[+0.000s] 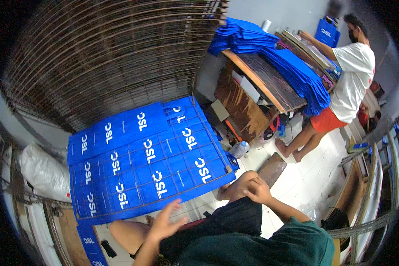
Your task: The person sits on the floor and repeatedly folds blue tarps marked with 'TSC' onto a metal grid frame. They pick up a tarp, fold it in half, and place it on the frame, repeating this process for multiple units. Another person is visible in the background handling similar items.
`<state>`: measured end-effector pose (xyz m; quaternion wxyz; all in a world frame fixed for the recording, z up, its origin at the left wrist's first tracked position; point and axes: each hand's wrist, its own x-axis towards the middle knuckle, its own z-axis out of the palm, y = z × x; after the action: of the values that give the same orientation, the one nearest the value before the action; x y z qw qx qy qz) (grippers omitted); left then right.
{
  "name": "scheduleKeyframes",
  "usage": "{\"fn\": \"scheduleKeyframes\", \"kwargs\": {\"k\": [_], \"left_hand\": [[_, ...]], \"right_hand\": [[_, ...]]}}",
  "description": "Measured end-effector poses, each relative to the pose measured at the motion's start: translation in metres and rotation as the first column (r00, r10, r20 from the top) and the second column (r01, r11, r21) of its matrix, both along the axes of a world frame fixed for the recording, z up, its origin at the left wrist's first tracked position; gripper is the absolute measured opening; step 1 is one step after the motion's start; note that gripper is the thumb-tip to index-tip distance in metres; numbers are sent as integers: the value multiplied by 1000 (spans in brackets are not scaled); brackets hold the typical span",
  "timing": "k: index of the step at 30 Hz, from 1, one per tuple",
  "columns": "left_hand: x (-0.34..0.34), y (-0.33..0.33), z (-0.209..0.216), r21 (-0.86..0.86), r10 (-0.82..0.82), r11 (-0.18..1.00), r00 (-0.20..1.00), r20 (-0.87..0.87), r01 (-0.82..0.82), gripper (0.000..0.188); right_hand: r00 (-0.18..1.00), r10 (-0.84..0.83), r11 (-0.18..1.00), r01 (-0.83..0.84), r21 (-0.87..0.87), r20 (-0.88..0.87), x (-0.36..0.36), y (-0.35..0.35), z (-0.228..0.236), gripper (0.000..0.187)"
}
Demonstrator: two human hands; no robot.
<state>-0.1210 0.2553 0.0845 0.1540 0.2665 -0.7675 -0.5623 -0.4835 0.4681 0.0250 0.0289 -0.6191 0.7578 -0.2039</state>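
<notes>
Just off the near edge of the blue printed fabric sheets [133, 173], my left hand [166, 221] is raised with its fingers apart and nothing in it. The sheets lie side by side under a thin wire grid, white lettering facing up. Beside my bent right knee is my right hand [258, 190]; its fingers are loosely bent and apart, and I see nothing held. Whether that hand touches the knee I cannot tell. Behind the sheets, a stack of wire drying rack shelves [119, 57] stands tilted up.
A co-worker in a white shirt [354, 66] stands at a wooden table [252, 84] piled with blue fabric [248, 35]. A plastic bottle [239, 148] and a wooden plank [272, 169] are on the tiled floor. At left sits a white plastic sack [44, 173]; metal shelving [363, 226] borders the right.
</notes>
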Motion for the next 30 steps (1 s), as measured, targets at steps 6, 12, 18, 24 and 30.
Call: {"fn": "scheduleKeyframes", "kwargs": {"k": [6, 12, 18, 24, 30], "left_hand": [[-45, 69, -54, 132, -113, 987, 983, 142, 95, 66], [-51, 56, -149, 76, -222, 974, 843, 490, 212, 66], [-64, 61, -158, 289, -175, 955, 921, 348, 73, 65], [-65, 64, -151, 283, -176, 957, 909, 377, 68, 66], [-63, 61, -154, 249, -178, 965, 907, 382, 84, 68]], "right_hand": [[967, -181, 983, 184, -4, 178, 31, 29, -15, 35], [968, -150, 988, 156, -11, 199, 21, 20, -16, 28], [944, -203, 977, 211, -3, 261, 24, 29, -24, 28], [984, -106, 994, 100, 51, 144, 23, 33, -13, 35], [990, -72, 996, 65, 64, 121, 19, 33, -18, 37]]}}
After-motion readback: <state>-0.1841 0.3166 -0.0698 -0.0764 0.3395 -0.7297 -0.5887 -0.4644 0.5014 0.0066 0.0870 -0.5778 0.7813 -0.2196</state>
